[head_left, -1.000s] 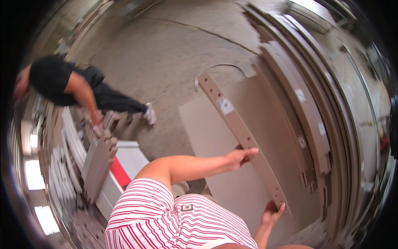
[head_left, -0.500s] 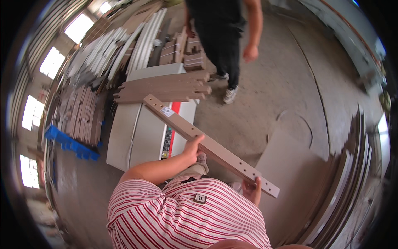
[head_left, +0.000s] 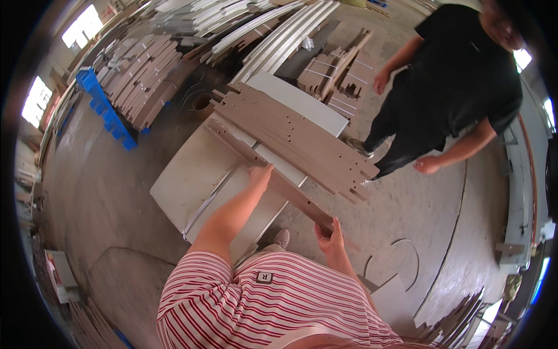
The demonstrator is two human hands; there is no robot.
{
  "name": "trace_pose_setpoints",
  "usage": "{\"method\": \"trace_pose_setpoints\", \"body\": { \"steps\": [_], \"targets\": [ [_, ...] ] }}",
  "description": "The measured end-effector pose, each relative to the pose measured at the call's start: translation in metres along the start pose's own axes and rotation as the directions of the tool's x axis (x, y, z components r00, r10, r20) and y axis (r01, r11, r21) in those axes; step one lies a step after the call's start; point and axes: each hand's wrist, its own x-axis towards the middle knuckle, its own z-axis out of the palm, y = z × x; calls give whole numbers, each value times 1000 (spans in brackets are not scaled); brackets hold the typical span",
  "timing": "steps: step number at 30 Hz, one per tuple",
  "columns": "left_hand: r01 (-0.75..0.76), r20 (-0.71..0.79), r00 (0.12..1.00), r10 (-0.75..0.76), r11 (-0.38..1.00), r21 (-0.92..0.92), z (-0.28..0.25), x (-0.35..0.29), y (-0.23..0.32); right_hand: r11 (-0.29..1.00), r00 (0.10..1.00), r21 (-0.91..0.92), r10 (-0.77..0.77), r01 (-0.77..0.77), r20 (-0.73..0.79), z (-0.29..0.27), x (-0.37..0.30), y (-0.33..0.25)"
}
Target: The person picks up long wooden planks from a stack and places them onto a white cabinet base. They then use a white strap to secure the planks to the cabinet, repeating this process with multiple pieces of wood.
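Observation:
A long brown board (head_left: 297, 196) with holes runs slantwise in front of me, held in both hands. My left hand (head_left: 260, 175) is closed on its near edge, left of the middle. Nearer the board's right end, my right hand (head_left: 331, 235) grips it with the thumb up on one side. Just beyond it lies a layer of similar brown boards (head_left: 285, 131) with drilled holes and notched ends, side by side on a pale panelled surface (head_left: 180, 168). The held board's left end is over that surface; whether it touches cannot be made out.
A person in dark clothes (head_left: 465, 87) stands at the far right of the boards. Stacked brown boards (head_left: 142, 81) sit by a blue pallet (head_left: 104, 110) at left. Strapped bundles (head_left: 319, 75) and white strips (head_left: 285, 41) lie behind. A thin loop (head_left: 415, 262) rests on the floor at right.
My view and body have turned right. The held board now lies close alongside the laid boards, its face with the label turned out of sight. The other person appears farther right.

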Motion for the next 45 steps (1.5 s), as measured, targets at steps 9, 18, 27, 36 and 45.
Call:
{"method": "trace_pose_setpoints", "body": {
  "steps": [9, 18, 27, 36, 45],
  "targets": [
    [-117, 174, 975, 139, 985, -129, 10, 50, 6, -138, 662, -651, 55, 746, 747, 166, 6, -90],
    [136, 295, 954, -48, 949, -284, 64, -25, -6, -900, 863, -257, 205, 351, 461, 287, 125, -142],
    [194, 292, 950, -107, 939, -285, 66, -49, -3, -904, 850, -247, 195, 349, 489, 269, 115, -155],
    [64, 294, 955, 27, 954, -294, 57, -26, -38, -874, 756, -228, 209, 429, 621, 267, 116, -154],
    [626, -942, 95, -323, 755, -195, -264, 49, -170, -703, 521, -394, -40, 592, 853, 226, 72, -125]
  ]
}}
